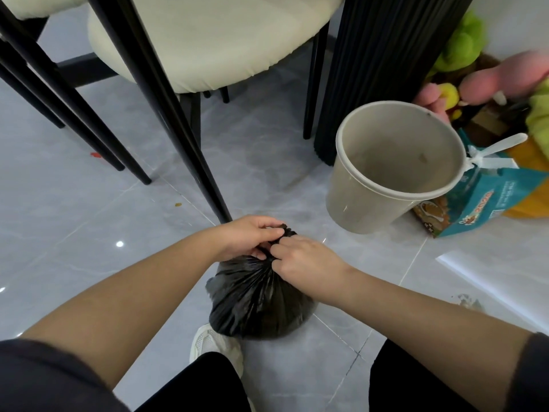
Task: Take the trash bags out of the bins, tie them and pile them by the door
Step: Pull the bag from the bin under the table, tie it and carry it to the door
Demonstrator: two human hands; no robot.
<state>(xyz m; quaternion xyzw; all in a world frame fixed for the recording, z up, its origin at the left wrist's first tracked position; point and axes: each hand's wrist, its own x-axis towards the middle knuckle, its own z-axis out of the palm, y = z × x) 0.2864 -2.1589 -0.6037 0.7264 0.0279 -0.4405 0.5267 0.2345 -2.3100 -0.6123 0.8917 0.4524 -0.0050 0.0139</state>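
Floor (74, 209): grey glossy tile, widest open stretch to the left of the hands and toward me; tile seams run diagonally under the bag; two small crumbs on it at left, one red, one yellowish.

Chairs: I count two cream-seated chairs (214, 37) at top, the second only a sliver at the upper left edge; four thin black legs (184, 138) slant down across the left half, the nearest foot ending just beyond the left hand; room is tight on that side.

Black fluted column (377, 63) stands right of the chairs, touching or just behind the bin.

Bin (395, 165): one, beige, round, no liner inside, tilted toward me; its rim reaches over a teal printed pouch (487, 203) at right; plush toys (475, 81) heaped behind, count unclear.

Trash bag (258, 301): one, black, full and rounded, on the floor between my knees, resting against one pale shoe (214, 346); well apart from the bin.

Left hand (252, 237): fingers curled tight around the gathered neck of the bag; right hand (303, 257): fingers pinching the same neck from the other side; both hands touching each other at the knot point.
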